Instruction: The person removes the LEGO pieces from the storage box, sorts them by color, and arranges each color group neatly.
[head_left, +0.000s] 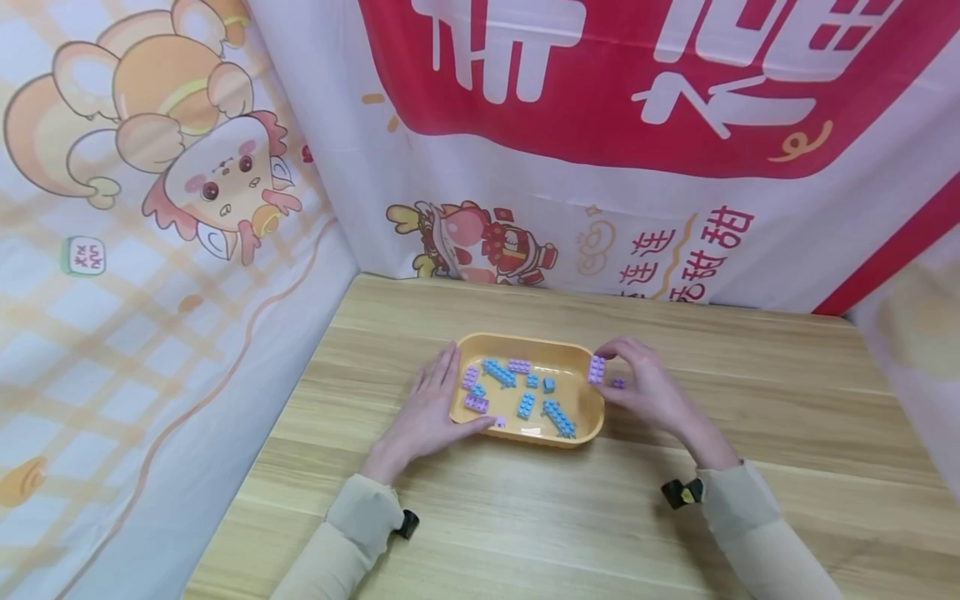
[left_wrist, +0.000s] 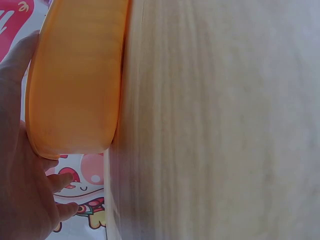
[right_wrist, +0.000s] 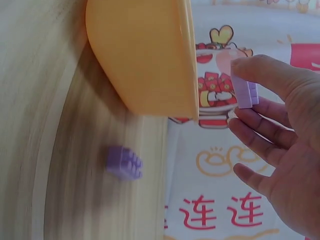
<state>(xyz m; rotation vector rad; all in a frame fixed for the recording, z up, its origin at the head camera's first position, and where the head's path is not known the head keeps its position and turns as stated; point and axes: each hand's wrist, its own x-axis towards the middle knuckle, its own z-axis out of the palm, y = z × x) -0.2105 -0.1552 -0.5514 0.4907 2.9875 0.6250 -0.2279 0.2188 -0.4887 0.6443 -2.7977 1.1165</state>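
A yellow-orange plastic tray (head_left: 517,340) stands on the table with several blue and purple toy bricks in it. My left hand (head_left: 426,414) rests along the tray's left end, fingers straight and thumb over the near rim. Just beyond the tray's right rim, my right hand (head_left: 645,385) pinches a purple brick (head_left: 596,369) between thumb and fingers. That brick (right_wrist: 243,92) also shows in the right wrist view, above tray-rim height. On the table beneath the right hand lies a smaller purple brick (right_wrist: 123,163), outside the tray.
The wooden table (head_left: 525,517) extends around the tray on all sides. Behind it hangs a red and white printed cloth (head_left: 480,167), and another printed cloth (head_left: 187,275) covers the left side.
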